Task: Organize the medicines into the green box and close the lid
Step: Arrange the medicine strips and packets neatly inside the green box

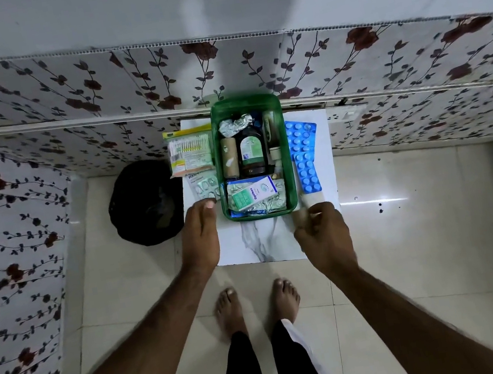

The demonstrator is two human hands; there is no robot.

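Green box (286, 160) open on white table (281, 240), just ahead of both my hands. Inside: brown bottle (253, 152), tan roll (229, 158), white carton (256, 196) on foil strips. My left hand (199, 233) flat, fingers stretched, tips touching small blister strip (205, 187) left of box. Cotton bud pack (189, 155) beyond it. My right hand (322, 232) curled around pale blurred item (313, 199) near box's front right corner. Blue blister sheets (304, 155) right of box, well apart from fingers.
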